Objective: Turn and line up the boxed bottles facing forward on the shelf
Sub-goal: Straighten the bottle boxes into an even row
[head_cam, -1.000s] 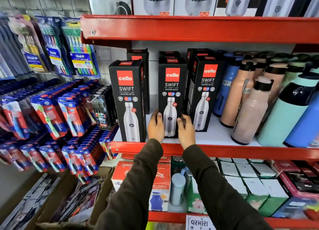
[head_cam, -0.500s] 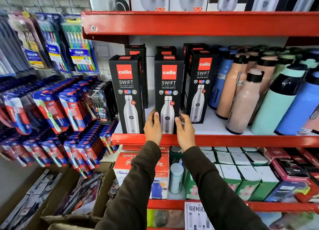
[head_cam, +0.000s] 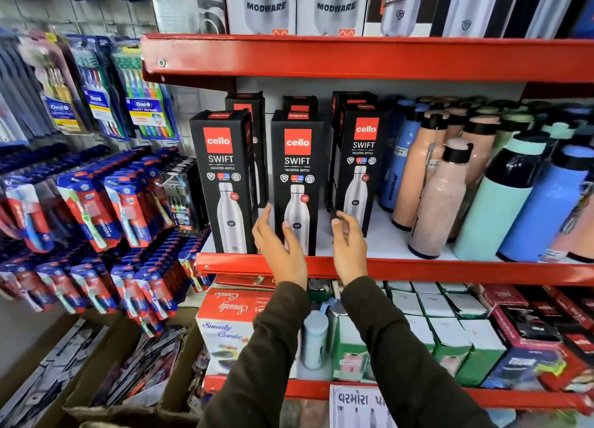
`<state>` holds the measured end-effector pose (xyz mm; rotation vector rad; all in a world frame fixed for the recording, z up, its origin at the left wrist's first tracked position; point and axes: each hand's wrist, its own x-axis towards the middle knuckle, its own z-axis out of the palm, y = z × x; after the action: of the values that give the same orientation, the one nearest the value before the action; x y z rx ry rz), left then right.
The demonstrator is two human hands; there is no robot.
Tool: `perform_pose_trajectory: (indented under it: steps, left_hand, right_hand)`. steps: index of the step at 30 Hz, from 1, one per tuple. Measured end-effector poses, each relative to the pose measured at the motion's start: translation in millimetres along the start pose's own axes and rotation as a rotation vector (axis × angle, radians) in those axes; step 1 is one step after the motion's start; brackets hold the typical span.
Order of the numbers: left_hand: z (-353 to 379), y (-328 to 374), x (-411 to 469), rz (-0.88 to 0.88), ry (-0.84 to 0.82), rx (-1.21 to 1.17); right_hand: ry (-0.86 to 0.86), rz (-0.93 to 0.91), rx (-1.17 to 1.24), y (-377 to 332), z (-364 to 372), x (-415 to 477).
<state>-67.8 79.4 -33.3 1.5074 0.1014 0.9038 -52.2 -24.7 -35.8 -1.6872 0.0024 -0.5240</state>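
From the head camera, three black boxed bottles stand upright at the front of the red shelf [head_cam: 418,268], printed faces toward the camera. The left box [head_cam: 221,183] and the middle box [head_cam: 297,183] sit near the shelf's front edge with a narrow gap between them; the right box [head_cam: 361,167] stands a little further back, angled slightly, just beside a row of loose bottles [head_cam: 440,199]. More black boxes stand behind the front three.

Both hands are raised before the middle box — the left hand [head_cam: 279,244] at its lower left corner, the right hand [head_cam: 348,246] at its lower right. Fingers are spread and loosely curved, palms facing each other; neither hand grips anything. The left fingertips may brush the box, but I cannot tell.
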Motion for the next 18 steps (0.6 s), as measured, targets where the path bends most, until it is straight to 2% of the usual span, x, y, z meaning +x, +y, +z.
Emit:
perform_pose_trajectory:
  steps: [2, 5, 10, 13, 18]
  left_hand:
    - [8.1, 11.8, -10.1, 0.131, 0.027, -0.016]
    - [29.7, 20.5, -19.3, 0.274, -0.043, -0.019]
    - [79.5, 32.2, -22.3, 0.301, -0.237, -0.045]
    - [106.9, 28.7, -12.3, 0.234, -0.315, -0.016]
    - [137.7, 16.7, 15.5, -0.113, -0.375, -0.006]
  right_hand:
    - [0.055, -0.024, 0.008, 0.1, -13.0, 9.3]
    - [0.121, -0.062, -0.021, 4.9, -31.4, 27.0]
    - [0.107, -0.044, -0.001, 4.9, -51.7, 57.1]
    - [0.071, -0.050, -0.002, -1.1, -58.6, 72.9]
    - [-0.017, 0.031, -0.053, 1.0, -59.2, 98.6]
